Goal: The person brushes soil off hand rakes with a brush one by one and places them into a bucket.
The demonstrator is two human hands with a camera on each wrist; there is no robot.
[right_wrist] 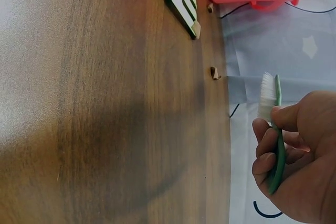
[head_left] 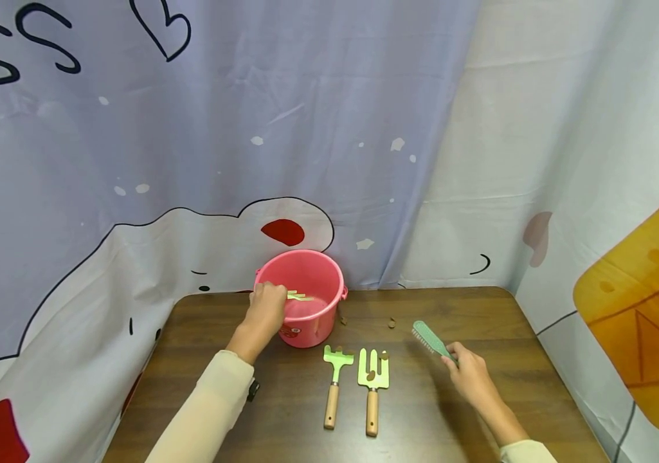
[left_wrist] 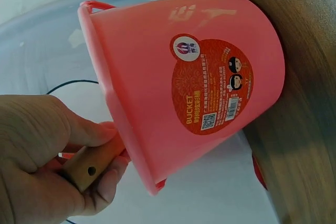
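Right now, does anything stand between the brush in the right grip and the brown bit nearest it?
Nothing visible does: only table shows between the brush and the bit. The fork lies left of that line, nearer the person.

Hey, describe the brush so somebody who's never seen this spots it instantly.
On the brown wooden table, find the pink bucket near the far edge. Right of it, past the fork and rake, a person's right hand grips the brush. Its pale bristles and green handle set it apart from those two tools, which have wooden handles.
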